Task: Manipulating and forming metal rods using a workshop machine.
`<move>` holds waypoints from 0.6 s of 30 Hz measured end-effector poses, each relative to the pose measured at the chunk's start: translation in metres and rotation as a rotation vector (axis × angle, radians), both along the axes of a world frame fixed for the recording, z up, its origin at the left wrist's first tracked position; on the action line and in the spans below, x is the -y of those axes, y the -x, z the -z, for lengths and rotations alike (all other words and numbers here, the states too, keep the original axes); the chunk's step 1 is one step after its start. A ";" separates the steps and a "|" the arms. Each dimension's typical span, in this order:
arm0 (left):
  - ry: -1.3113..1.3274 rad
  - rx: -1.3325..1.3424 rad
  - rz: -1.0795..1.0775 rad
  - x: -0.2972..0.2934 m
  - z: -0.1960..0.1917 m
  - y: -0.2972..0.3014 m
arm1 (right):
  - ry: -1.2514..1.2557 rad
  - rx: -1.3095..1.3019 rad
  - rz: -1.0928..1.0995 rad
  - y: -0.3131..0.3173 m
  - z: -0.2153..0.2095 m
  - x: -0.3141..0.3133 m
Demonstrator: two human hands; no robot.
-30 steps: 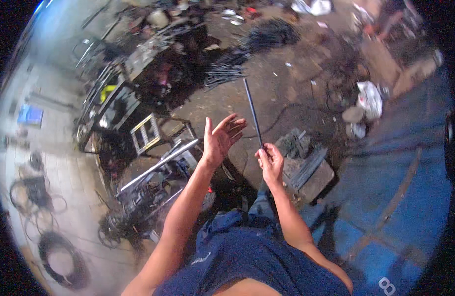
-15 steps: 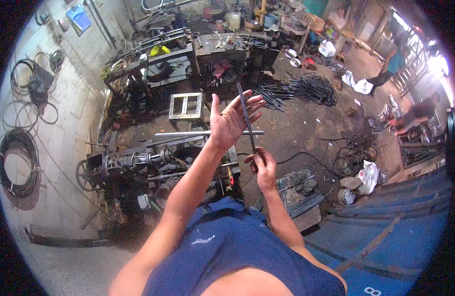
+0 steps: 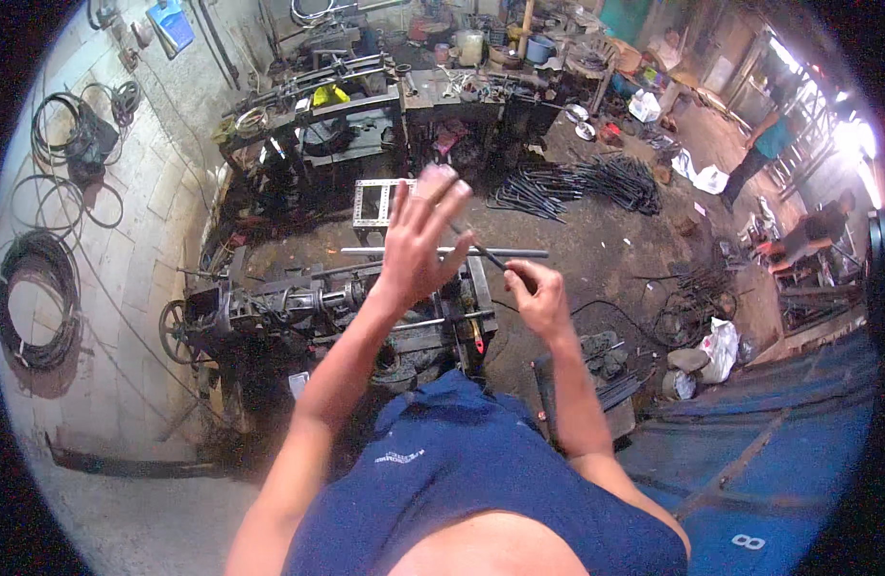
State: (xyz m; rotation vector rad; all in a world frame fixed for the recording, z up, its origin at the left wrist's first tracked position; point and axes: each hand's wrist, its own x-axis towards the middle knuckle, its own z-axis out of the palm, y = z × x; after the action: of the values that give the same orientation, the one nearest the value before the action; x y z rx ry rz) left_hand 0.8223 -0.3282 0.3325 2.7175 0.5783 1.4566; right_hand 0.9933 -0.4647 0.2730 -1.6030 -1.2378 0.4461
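My right hand is closed round the near end of a thin dark metal rod. The rod slants up and left behind my left hand, which hides part of it. Fingers stretched and spread, my left hand is raised and slightly blurred; whether it touches the rod I cannot tell. Below the hands, a pale metal bar lies across the top of a dark greasy machine with a handwheel at its left end. A perforated light metal stool stands just beyond the left hand.
Dark bent rods lie heaped on the floor ahead. Cluttered workbenches line the back. At right are two people, a cable tangle and a blue sheet. Coiled cables hang on the left wall.
The rod has tipped from nearly upright to slanting left. My left hand has turned from palm up to raised, moving slightly left; my right hand has shifted right and up, still gripping the rod.
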 end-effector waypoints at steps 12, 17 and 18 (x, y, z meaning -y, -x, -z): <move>0.465 0.073 0.185 0.005 0.050 0.038 | -0.850 0.531 0.356 -0.007 -0.079 -0.037; 1.172 0.303 0.461 0.023 0.065 0.050 | -0.618 -1.318 -0.503 -0.021 -0.072 -0.073; 1.172 0.299 0.462 0.024 0.067 0.051 | -0.574 -1.438 -0.708 -0.015 -0.073 -0.083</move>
State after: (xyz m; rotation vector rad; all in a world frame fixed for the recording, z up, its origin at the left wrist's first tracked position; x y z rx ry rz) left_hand 0.7711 -0.3522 0.2658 1.5410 0.4953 0.9039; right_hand 1.0086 -0.3818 0.3459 -0.0671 -0.5865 1.2427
